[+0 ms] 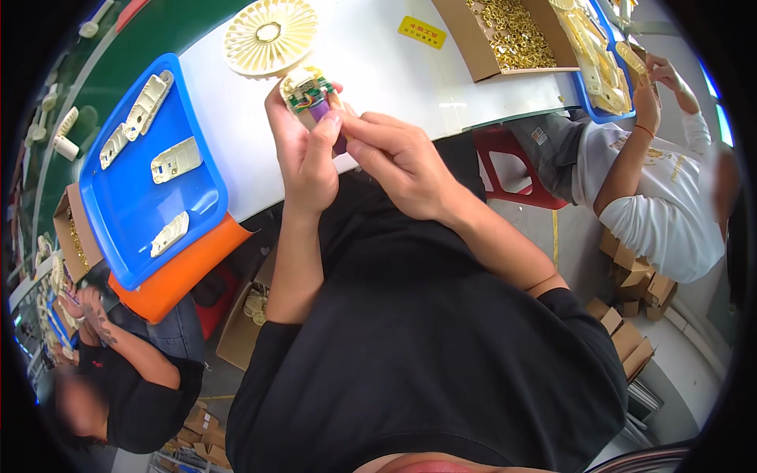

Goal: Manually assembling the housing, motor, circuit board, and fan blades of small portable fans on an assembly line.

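Observation:
A handheld fan with an opened handle is held above the near edge of the white table. Its round cream grille [239, 43] points away from me. In the handle a green circuit board [302, 98] with thin wires shows, and below it a purple battery cell [319, 109]. My left hand [303, 162] wraps the handle from the left, its thumb pressed along the battery. From the right, my right hand [406, 169] pinches at the battery's side. What lies between its fingertips, if anything, is hidden.
A blue tray [185, 229] with several cream shell parts stands left. At the far right are a cardboard box [465, 35] of small golden parts, a yellow label [422, 31] and another blue tray [603, 118] of shells. Co-workers sit on both sides.

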A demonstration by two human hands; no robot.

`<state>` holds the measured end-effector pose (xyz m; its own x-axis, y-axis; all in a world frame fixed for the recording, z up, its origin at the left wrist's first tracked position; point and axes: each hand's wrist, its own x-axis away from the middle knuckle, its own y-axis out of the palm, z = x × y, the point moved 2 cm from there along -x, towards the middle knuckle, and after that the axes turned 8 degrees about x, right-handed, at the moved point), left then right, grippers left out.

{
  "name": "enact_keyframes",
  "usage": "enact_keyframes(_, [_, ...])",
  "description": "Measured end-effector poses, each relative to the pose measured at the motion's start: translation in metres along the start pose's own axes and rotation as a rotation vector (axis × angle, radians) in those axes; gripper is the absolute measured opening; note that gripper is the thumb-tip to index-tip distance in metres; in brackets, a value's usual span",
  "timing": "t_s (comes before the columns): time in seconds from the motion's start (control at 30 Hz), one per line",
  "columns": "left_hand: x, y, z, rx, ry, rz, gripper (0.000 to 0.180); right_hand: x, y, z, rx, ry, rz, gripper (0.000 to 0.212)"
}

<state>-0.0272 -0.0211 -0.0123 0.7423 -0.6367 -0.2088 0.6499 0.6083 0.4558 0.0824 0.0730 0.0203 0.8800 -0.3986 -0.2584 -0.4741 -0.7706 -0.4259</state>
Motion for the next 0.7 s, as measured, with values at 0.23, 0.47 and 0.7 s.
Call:
enact_keyframes(0.23, [-0.002, 0.002, -0.004, 0.038, -0.007, 0.132, 0.027, 0.005, 0.004, 0.007, -0.382, 0.259, -0.245, 0.041])
enact_keyframes(0.47, [-0.010, 0.002, -0.009, 0.145, -0.046, 0.161, 0.025, 0.011, -0.004, 0.022, 0.241, -0.365, 0.099, 0.039])
enact_keyframes(0.7, [-0.019, 0.014, -0.014, -0.011, -0.053, 0.190, 0.023, 0.016, 0.007, 0.005, 0.236, -0.045, 0.040, 0.034])
